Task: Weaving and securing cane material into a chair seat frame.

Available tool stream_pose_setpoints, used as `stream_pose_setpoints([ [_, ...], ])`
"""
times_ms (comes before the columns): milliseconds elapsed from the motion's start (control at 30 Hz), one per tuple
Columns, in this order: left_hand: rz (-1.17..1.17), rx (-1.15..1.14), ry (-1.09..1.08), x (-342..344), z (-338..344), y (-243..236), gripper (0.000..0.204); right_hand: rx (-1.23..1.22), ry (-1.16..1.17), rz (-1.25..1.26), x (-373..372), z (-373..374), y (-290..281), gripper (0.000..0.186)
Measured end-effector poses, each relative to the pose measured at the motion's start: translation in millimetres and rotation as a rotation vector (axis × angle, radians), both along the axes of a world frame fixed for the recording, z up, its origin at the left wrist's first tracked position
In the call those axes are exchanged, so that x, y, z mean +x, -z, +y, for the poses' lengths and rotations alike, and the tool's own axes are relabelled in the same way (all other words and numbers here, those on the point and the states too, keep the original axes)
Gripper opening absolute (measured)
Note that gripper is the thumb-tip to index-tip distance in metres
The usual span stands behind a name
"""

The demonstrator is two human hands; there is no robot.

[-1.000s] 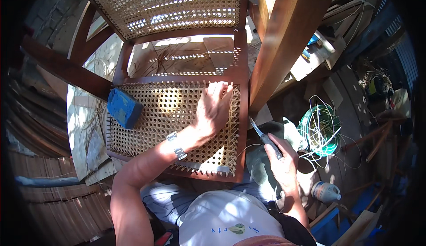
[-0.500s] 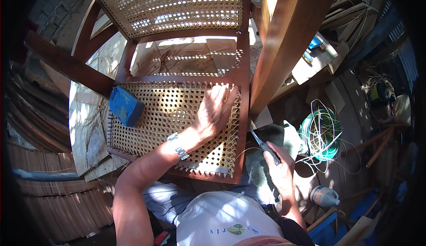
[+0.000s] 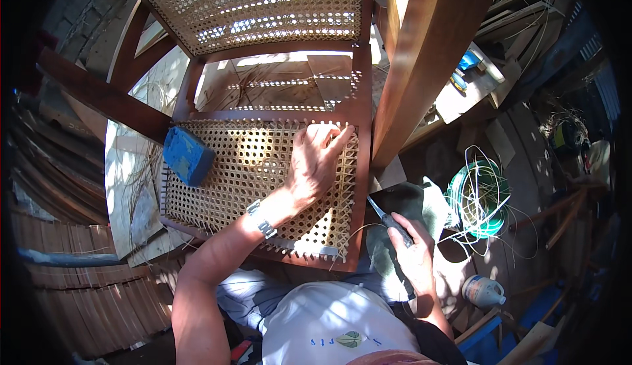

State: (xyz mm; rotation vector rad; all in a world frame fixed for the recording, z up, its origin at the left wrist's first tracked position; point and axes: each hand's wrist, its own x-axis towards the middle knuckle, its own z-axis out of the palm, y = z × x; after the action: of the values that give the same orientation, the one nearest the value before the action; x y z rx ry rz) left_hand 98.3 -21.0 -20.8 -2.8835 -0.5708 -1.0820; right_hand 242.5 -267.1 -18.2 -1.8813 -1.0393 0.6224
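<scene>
The left hand is spreading wider at the rear-right corner of the cane seat, its grip unclear; the right hand, clamped around a pointed tool, is lowering, leaving the weave to the left.

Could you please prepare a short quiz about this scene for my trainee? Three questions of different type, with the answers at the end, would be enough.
1. True or false: the blue block rests on the left part of the cane seat.

2. What does the right hand hold?
A) a white bottle
B) a pointed tool with a dark handle
C) a wooden mallet

3. Short answer: which hand is placed at the far edge of the seat, toward its right corner?

Key:
1. True.
2. B.
3. The left hand.
</scene>
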Motion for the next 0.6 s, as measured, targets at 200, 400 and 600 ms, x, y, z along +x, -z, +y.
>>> stream_pose_setpoints([
  [200,0.353,0.174,-0.202,4,0,9,0.055,0.015,0.036,0.029,7,-5,1,0.03],
  [400,0.265,0.153,-0.126,1,3,22,0.051,-0.039,0.186,0.461,10,-11,-11,0.032],
  [600,0.095,-0.191,-0.005,-7,-5,-14,0.054,0.27,0.233,0.929,-5,-26,-23,0.044],
])
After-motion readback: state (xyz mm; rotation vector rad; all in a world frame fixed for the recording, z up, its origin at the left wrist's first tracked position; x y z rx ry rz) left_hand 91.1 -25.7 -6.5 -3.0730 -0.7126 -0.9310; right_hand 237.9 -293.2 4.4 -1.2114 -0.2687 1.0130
